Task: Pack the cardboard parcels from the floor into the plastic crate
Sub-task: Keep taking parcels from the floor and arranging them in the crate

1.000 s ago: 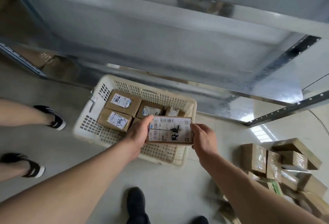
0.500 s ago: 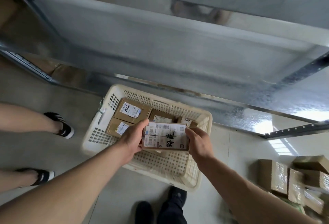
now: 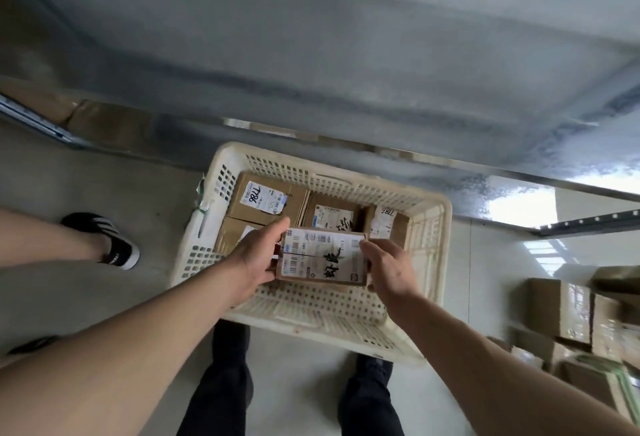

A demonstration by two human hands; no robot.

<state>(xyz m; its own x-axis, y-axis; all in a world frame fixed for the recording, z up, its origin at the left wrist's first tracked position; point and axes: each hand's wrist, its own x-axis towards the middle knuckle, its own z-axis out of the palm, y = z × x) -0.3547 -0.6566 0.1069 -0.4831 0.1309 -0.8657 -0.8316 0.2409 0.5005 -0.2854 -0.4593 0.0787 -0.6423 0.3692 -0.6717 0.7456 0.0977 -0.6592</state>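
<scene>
— Where does the view sit?
— There is one wide-angle head camera, looking steeply down past both forearms onto the plastic crate [image 3: 431,238] on the floor [image 3: 86,290].
— How near?
— Close: the crate fills the middle, the person's own legs show at the bottom edge, and a metal shelf [image 3: 311,55] spans the top.

Both bare hands hold a flat brown cardboard parcel [image 3: 322,257] with a white label and black handwriting, low inside the cream perforated plastic crate [image 3: 431,262]. The left hand [image 3: 258,257] grips its left end, the right hand [image 3: 389,271] its right end. Behind it, three labelled brown boxes [image 3: 266,198] line the crate's far wall. More taped cardboard boxes [image 3: 557,307] sit piled on the grey floor at right. A bystander's black striped shoe [image 3: 104,240] stands at left.
</scene>
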